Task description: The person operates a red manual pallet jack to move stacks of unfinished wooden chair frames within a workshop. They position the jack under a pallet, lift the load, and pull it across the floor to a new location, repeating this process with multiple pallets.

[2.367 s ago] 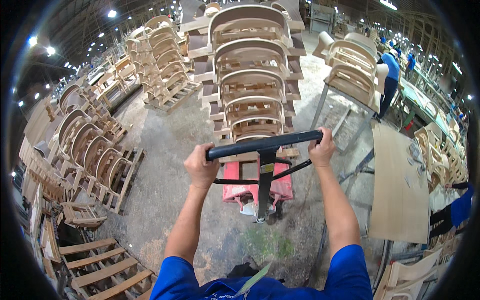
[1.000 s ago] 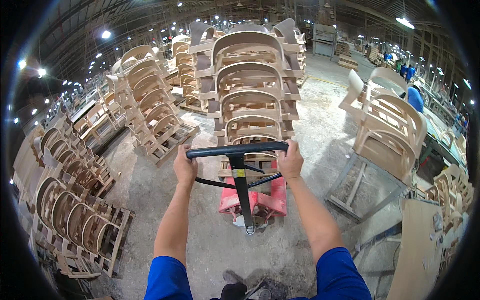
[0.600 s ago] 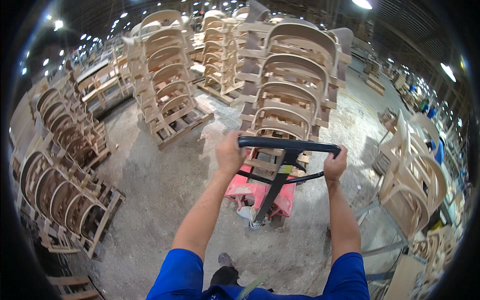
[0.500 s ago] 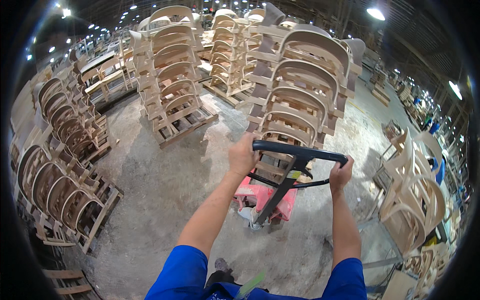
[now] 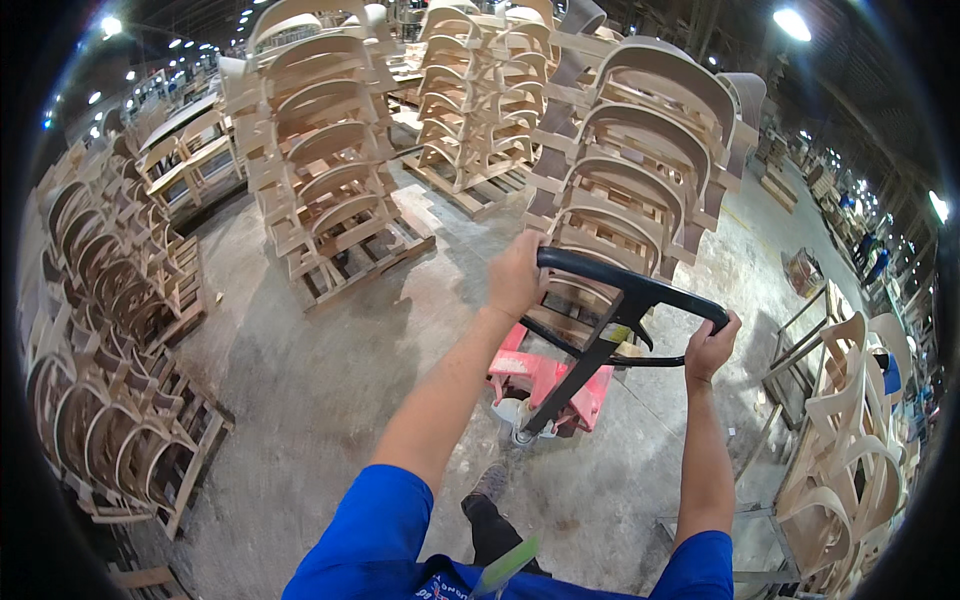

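Grey floor (image 5: pixel 320 400) is showing paler patches. Ceiling lamp (image 5: pixel 792 24) is glowing, upper right. Left: stacked chair frames (image 5: pixel 322 96) are standing on pallets (image 5: pixel 372 273).

The person I'm watching wears a bright royal-blue shirt (image 5: pixel 400 575), its short sleeves (image 5: pixel 372 525) loose and plainly hemmed. Below the hems the forearms (image 5: pixel 440 395) are bare, as are the left hand (image 5: pixel 517 273) and right hand (image 5: pixel 709 350). Small white print (image 5: pixel 436 588) marks the chest, partly cut off, beside a flat, pale-green strip (image 5: pixel 506 567). Lower down come dark, nearly black trousers (image 5: pixel 492 530) and a mottled grey shoe (image 5: pixel 488 483), its finer detail blurred.
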The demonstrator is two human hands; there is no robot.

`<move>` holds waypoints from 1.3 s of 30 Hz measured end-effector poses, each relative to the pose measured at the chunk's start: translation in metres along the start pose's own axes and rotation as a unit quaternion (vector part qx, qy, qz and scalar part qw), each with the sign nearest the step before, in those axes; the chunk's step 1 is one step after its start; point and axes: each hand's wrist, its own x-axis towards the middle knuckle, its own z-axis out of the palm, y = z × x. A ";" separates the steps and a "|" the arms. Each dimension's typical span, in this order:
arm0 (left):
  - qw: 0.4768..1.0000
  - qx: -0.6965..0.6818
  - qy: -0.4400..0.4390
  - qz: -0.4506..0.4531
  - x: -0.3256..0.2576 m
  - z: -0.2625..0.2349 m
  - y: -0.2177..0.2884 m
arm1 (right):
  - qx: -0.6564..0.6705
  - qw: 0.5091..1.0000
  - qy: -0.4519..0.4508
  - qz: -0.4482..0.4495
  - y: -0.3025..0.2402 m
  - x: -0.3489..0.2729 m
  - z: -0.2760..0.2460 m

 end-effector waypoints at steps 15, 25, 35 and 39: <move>0.995 -0.037 -0.059 -0.065 0.203 0.221 -0.142 | -0.088 0.994 -0.055 0.025 0.099 0.161 0.282; 0.995 -0.097 -0.028 0.005 0.293 0.356 -0.249 | -0.072 0.986 -0.069 0.131 0.154 0.256 0.514; 0.977 -0.208 -0.046 0.015 0.369 0.441 -0.338 | 0.361 0.849 -0.084 0.378 0.226 0.360 0.735; 0.976 -0.205 -0.065 0.034 0.417 0.470 -0.414 | 0.432 0.778 0.006 0.456 0.208 0.361 0.771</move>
